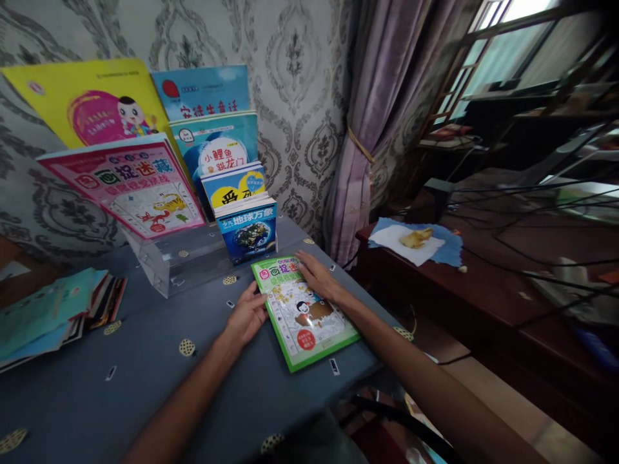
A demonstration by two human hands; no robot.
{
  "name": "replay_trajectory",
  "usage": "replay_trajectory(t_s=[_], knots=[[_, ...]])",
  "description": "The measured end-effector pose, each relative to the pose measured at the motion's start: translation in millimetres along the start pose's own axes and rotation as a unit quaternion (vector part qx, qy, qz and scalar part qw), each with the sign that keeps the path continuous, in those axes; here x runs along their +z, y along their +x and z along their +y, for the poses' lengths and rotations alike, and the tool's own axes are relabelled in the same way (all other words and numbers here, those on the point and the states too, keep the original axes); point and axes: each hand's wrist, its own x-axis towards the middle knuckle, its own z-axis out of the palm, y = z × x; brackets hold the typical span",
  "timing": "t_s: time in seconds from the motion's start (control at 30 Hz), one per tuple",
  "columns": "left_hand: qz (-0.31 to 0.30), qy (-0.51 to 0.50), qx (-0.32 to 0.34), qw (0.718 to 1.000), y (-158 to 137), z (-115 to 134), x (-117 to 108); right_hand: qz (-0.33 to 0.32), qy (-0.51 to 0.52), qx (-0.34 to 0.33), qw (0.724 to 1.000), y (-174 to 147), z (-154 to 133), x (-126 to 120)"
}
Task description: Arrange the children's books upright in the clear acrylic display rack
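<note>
A green-bordered children's picture book (309, 316) lies at a slant on the dark grey patterned tablecloth, its cover facing up. My left hand (247, 314) grips its left edge, the thumb close to the cover and some fingertips hidden by the book. Across the upper right edge of the same book rests my right hand (316, 276), closed lightly on it with fingers on the cover's top corner. Just beyond the book, a blue earth-picture book (249, 233) stands at the front of a tiered row.
A clear acrylic stand (155, 261) holds a pink book (130, 187) and a yellow book (91, 96). Blue books (203, 90) rise behind the row. A pile of thin books (53, 312) lies left. Rightward are a purple curtain (370, 122) and a dark red desk (483, 283) with cables.
</note>
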Motion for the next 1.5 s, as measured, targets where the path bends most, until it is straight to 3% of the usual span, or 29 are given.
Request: replay_trajectory(t_s=[0.23, 0.37, 0.6, 0.8, 0.97, 1.5], knots=[[-0.011, -0.004, 0.015, 1.000, -3, 2, 2, 0.052, 0.081, 0.038, 0.995, 5, 2, -8], [-0.019, -0.003, 0.023, 1.000, -3, 3, 2, 0.070, 0.181, 0.093, 0.977, 7, -2, -10], [-0.013, -0.008, 0.026, 1.000, -4, 5, 3, 0.040, 0.434, 0.202, 0.877, 3, -21, -15], [-0.022, -0.016, 0.023, 0.999, -3, 4, 2, -0.012, 0.524, 0.228, 0.820, 4, -30, -21], [-0.031, -0.014, 0.019, 0.999, -3, 5, 1, -0.006, 0.537, 0.239, 0.809, 6, -31, -18], [-0.033, -0.006, 0.010, 0.999, -6, 6, 2, -0.015, 0.521, 0.253, 0.815, 3, -38, -21]])
